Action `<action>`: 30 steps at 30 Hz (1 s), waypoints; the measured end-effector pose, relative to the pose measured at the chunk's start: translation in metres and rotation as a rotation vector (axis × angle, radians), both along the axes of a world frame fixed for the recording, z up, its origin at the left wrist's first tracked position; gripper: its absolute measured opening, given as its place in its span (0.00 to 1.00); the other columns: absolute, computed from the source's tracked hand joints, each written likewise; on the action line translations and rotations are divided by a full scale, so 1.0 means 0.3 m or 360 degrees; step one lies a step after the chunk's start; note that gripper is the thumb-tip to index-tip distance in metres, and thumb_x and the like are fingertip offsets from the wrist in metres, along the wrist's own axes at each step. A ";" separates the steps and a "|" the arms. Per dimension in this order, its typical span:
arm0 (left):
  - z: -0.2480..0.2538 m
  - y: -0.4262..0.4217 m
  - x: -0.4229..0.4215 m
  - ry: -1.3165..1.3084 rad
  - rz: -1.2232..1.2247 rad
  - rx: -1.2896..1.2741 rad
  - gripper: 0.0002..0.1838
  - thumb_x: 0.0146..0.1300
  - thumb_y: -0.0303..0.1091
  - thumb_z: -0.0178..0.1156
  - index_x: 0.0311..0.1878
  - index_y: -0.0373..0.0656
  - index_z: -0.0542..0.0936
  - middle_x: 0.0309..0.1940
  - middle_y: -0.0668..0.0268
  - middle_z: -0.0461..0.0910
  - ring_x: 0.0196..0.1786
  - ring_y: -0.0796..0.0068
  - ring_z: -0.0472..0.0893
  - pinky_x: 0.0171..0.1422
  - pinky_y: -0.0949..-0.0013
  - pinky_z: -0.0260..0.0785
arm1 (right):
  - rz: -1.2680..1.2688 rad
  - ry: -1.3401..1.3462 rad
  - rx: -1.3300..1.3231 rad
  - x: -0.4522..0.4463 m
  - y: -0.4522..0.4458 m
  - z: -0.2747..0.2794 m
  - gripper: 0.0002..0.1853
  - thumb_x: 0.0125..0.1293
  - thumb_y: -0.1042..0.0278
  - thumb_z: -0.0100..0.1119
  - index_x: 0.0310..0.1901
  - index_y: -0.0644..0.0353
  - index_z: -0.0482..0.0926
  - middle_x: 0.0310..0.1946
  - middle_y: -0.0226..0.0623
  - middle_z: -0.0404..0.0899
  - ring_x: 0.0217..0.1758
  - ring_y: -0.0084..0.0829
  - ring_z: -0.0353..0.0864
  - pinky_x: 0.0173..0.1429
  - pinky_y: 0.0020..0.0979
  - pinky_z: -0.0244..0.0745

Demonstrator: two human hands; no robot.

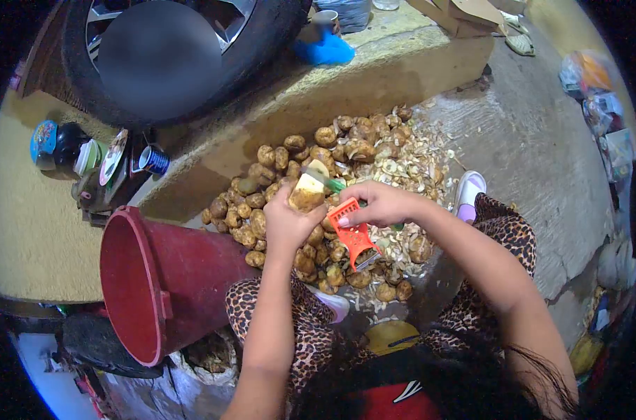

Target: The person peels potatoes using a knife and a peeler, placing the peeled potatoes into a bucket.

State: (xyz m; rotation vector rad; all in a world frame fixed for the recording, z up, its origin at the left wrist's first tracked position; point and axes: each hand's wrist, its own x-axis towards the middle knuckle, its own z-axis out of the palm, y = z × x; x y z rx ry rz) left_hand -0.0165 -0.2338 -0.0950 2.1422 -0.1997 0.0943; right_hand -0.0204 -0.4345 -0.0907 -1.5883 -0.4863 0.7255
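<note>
My left hand (295, 217) is closed around a partly peeled potato (309, 194), its pale flesh showing at the top and brown skin below. Just to the right, my right hand (377, 203) grips an orange peeler (351, 234) with a slotted handle, its metal blade end pointing down. The same hand also has a knife (334, 185) in it; green shows on either side of the fingers, and the grey blade reaches across the potato's cut face. Unpeeled potatoes (262, 175) lie heaped under both hands, with peelings (409, 175) scattered at the right.
A red bucket (192, 266) lies on its side at the left, its mouth facing left. A concrete ledge (374, 80) runs behind the heap, with a wheel (255, 63) leaning there. Cups and dishes (111, 157) stand at the left. My shoe (470, 189) borders the peelings.
</note>
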 end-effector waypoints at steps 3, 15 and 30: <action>-0.023 0.009 0.011 -0.0028 0.0004 -0.0043 0.22 0.37 0.29 0.70 0.40 0.37 0.78 0.33 0.65 0.81 0.35 0.78 0.80 0.43 0.72 0.72 | -0.0043 0.0109 0.0074 -0.012 0.006 -0.006 0.11 0.56 0.61 0.61 0.33 0.60 0.75 0.24 0.29 0.75 0.29 0.21 0.72 0.35 0.27 0.68; -0.001 0.015 0.010 0.0204 -0.0195 -0.0257 0.21 0.38 0.27 0.68 0.40 0.35 0.76 0.33 0.65 0.81 0.36 0.78 0.79 0.43 0.72 0.72 | -0.0003 -0.1092 -0.0579 -0.097 0.007 0.057 0.08 0.52 0.66 0.58 0.29 0.59 0.72 0.26 0.46 0.72 0.34 0.47 0.75 0.40 0.44 0.70; 0.044 -0.008 -0.002 -0.0187 -0.0017 0.0221 0.22 0.36 0.36 0.67 0.37 0.36 0.77 0.30 0.56 0.81 0.34 0.67 0.81 0.41 0.67 0.72 | -0.0169 -0.1195 -0.0543 -0.082 0.041 -0.024 0.06 0.50 0.70 0.57 0.30 0.60 0.72 0.23 0.46 0.73 0.32 0.48 0.75 0.38 0.45 0.70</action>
